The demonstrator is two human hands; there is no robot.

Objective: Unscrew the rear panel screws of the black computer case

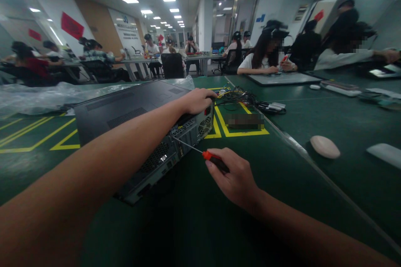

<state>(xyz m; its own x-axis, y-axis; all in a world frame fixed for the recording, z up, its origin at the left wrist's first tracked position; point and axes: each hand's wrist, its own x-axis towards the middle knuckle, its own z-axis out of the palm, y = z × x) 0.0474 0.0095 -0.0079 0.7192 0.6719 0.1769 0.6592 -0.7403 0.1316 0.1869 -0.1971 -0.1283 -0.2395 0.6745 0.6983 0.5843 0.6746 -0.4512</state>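
Observation:
A black computer case (138, 96) lies on the green table, its grey rear side with vents, slots and a fan grille turned toward me. My left hand (198, 101) presses on its top near the far rear corner, fingers bent over the edge. My left forearm crosses in front and hides part of the case. In my right hand (233, 173) is a screwdriver (206, 155) with a red and black handle, gripped between thumb and fingers. Its thin shaft reaches left to the slot area of the rear side. The exact contact of the tip is too small to tell.
Tangled cables (242, 95) lie beyond the case, near a blurred-out dark item (245, 121) within yellow tape marks. Clear plastic wrap (37, 96) spreads at left. A pale mouse (325, 147) and a white object (385, 154) are at right. Other people sit at tables across from me.

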